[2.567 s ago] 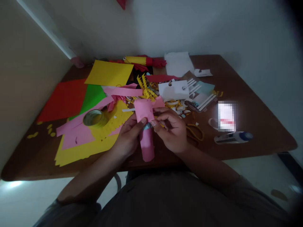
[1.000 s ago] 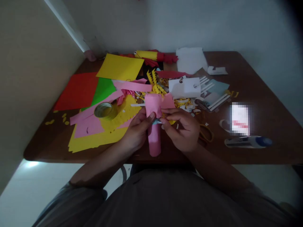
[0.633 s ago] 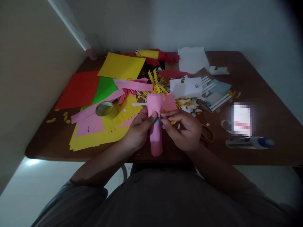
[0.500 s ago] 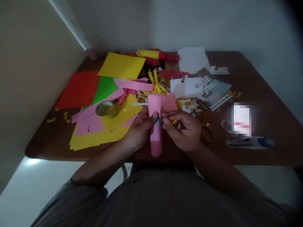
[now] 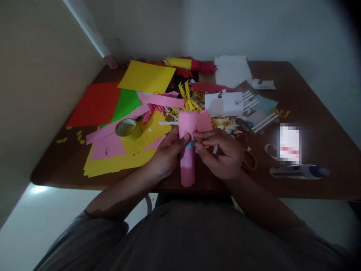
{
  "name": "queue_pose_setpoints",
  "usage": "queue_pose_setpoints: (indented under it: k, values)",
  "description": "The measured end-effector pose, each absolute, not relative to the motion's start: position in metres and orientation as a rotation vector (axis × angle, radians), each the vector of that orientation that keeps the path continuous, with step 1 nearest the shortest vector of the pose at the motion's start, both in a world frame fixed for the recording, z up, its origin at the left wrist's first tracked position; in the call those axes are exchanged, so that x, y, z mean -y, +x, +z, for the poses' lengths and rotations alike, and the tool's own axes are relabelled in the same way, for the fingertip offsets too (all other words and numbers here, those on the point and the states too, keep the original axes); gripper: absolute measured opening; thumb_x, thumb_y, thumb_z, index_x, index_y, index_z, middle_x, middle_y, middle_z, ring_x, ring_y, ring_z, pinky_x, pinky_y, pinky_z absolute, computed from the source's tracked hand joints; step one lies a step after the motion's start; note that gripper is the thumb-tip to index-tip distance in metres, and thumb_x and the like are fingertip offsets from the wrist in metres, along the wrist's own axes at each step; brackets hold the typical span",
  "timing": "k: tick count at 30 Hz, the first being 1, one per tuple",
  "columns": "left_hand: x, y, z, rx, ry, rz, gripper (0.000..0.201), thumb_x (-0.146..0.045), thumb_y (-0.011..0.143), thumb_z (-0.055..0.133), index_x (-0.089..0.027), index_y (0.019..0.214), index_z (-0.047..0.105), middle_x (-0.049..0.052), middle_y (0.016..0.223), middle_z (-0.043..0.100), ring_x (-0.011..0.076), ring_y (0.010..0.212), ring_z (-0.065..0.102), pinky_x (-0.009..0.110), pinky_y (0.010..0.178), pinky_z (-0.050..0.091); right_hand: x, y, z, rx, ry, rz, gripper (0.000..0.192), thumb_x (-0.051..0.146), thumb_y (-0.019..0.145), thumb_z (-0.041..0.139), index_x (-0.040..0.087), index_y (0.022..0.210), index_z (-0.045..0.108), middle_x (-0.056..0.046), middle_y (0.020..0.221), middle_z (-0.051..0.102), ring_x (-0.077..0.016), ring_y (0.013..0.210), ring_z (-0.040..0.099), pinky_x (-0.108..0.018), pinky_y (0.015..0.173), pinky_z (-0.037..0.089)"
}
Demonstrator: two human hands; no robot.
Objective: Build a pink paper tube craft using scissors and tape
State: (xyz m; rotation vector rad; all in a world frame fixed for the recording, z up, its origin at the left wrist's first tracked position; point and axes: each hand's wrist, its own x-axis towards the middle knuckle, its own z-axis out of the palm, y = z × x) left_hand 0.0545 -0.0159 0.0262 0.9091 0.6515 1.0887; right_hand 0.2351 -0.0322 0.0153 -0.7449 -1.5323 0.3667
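A pink paper tube (image 5: 187,169) with a light blue band around its middle stands nearly upright between my hands, near the table's front edge. My left hand (image 5: 169,154) is wrapped around it from the left, the thumb pressed on its front just above the band. From the right, my right hand (image 5: 221,152) has its thumb and forefinger close together at the tube's side, by the band's end. Whatever lies between those fingertips is too small to make out. Behind the tube lies a flat pink piece of paper (image 5: 204,120).
Yellow (image 5: 146,77), red (image 5: 94,105) and green sheets lie at the left, with a roll of tape (image 5: 126,129) on paper nearer me. White punched card (image 5: 224,104) and scraps cover the middle. Scissors (image 5: 249,160) and a blue-capped bottle (image 5: 299,172) lie at the right.
The view has shifted slightly. My right fingertips stay at the tube's side with a small shift of the fingers, and my left hand keeps its hold on the tube.
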Motion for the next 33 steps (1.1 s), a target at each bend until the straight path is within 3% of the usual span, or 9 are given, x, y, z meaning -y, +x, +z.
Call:
queue_pose_setpoints:
  k: [8, 12, 15, 18, 23, 29, 33]
  values:
    - [0.017, 0.055, 0.030, -0.648, 0.826, 1.089, 0.044, -0.054, 0.096, 0.097, -0.022, 0.118, 0.077, 0.009, 0.113, 0.087, 0.0299, 0.118, 0.083, 0.042, 0.107, 0.064, 0.034, 0.227, 0.008, 1.257, -0.773, 0.743, 0.014, 0.026, 0.105, 0.089, 0.029, 0.098, 0.078, -0.004, 0.111, 0.093, -0.0233, 0.103, 0.091, -0.040, 0.093, 0.075]
    - [0.017, 0.056, 0.031, -0.647, 0.810, 1.078, 0.042, -0.057, 0.096, 0.097, -0.021, 0.107, 0.077, 0.010, 0.113, 0.087, 0.0308, 0.120, 0.083, 0.043, 0.106, 0.066, 0.032, 0.230, 0.011, 1.316, -0.822, 0.605, 0.016, 0.030, 0.105, 0.089, 0.029, 0.095, 0.077, -0.005, 0.107, 0.089, -0.0245, 0.101, 0.087, -0.045, 0.094, 0.074]
    - [0.017, 0.056, 0.030, -0.657, 0.807, 1.062, 0.040, -0.057, 0.099, 0.094, -0.022, 0.110, 0.078, 0.009, 0.115, 0.087, 0.0297, 0.120, 0.083, 0.042, 0.105, 0.066, 0.031, 0.232, 0.012, 1.375, -0.842, 0.438, 0.013, 0.026, 0.102, 0.090, 0.030, 0.095, 0.080, -0.007, 0.118, 0.087, -0.0277, 0.116, 0.085, -0.051, 0.105, 0.072]
    - [0.016, 0.056, 0.029, -0.660, 0.801, 1.067, 0.044, -0.058, 0.097, 0.096, -0.022, 0.114, 0.078, 0.009, 0.115, 0.088, 0.0300, 0.119, 0.083, 0.042, 0.104, 0.066, 0.032, 0.231, 0.009, 1.352, -0.798, 0.532, 0.010, 0.025, 0.104, 0.089, 0.030, 0.100, 0.081, -0.007, 0.120, 0.090, -0.0279, 0.120, 0.087, -0.051, 0.109, 0.072]
    - [0.015, 0.054, 0.028, -0.686, 0.779, 1.069, 0.044, -0.058, 0.094, 0.098, -0.022, 0.110, 0.077, 0.007, 0.109, 0.087, 0.0294, 0.112, 0.084, 0.041, 0.100, 0.067, 0.033, 0.225, 0.006, 1.197, -0.836, 0.741, 0.018, 0.040, 0.104, 0.092, 0.028, 0.097, 0.080, -0.005, 0.108, 0.091, -0.0240, 0.103, 0.088, -0.042, 0.096, 0.074]
    - [0.017, 0.053, 0.028, -0.673, 0.793, 1.082, 0.048, -0.061, 0.098, 0.095, -0.020, 0.117, 0.079, 0.007, 0.110, 0.086, 0.0269, 0.106, 0.084, 0.040, 0.097, 0.066, 0.027, 0.224, 0.000, 1.071, -0.886, 0.893, 0.030, 0.048, 0.098, 0.097, 0.028, 0.088, 0.077, 0.003, 0.081, 0.075, -0.0150, 0.068, 0.068, -0.028, 0.063, 0.060]
    - [0.018, 0.053, 0.027, -0.680, 0.787, 1.087, 0.043, -0.060, 0.101, 0.092, -0.021, 0.115, 0.081, 0.005, 0.106, 0.085, 0.0228, 0.096, 0.082, 0.037, 0.092, 0.066, 0.026, 0.224, -0.001, 1.059, -0.908, 0.915, 0.034, 0.053, 0.097, 0.097, 0.028, 0.088, 0.077, 0.002, 0.082, 0.076, -0.0160, 0.069, 0.070, -0.030, 0.064, 0.062]
